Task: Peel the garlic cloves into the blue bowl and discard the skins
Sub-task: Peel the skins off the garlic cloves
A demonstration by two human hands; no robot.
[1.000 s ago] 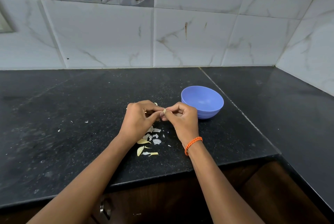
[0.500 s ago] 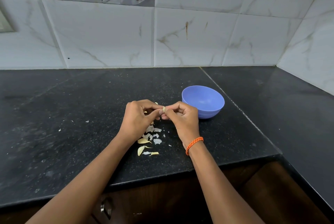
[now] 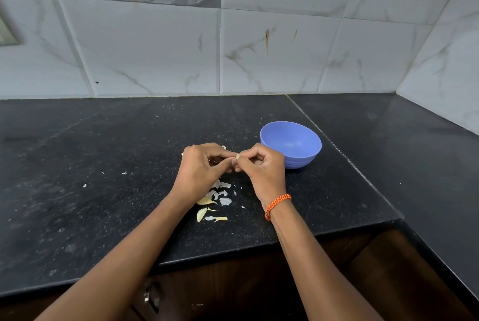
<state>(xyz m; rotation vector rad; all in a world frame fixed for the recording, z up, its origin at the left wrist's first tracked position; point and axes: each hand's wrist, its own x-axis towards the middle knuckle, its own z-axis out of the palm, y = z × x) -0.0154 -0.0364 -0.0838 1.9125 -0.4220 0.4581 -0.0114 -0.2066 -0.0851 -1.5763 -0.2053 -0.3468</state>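
A small pale garlic clove point(image 3: 237, 156) is pinched between the fingertips of my left hand point(image 3: 202, 169) and my right hand point(image 3: 261, 168), just above the black counter. Most of the clove is hidden by my fingers. The blue bowl point(image 3: 308, 158) stands upright right behind my right hand, and its inside looks bare. Under and in front of my hands lies a scatter of white and yellowish garlic skins point(image 3: 216, 201). A pale bit point(image 3: 224, 147) peeks out behind my left hand.
The black granite counter point(image 3: 103, 165) runs to a tiled wall at the back and a side wall at the right. Its front edge point(image 3: 233, 250) is close below my wrists, with a dark cabinet and metal handle point(image 3: 151, 297) underneath. Tiny skin flecks point(image 3: 103, 178) lie left.
My hands stay together on the clove with only slight finger shifts. Bowl and skins have not moved.
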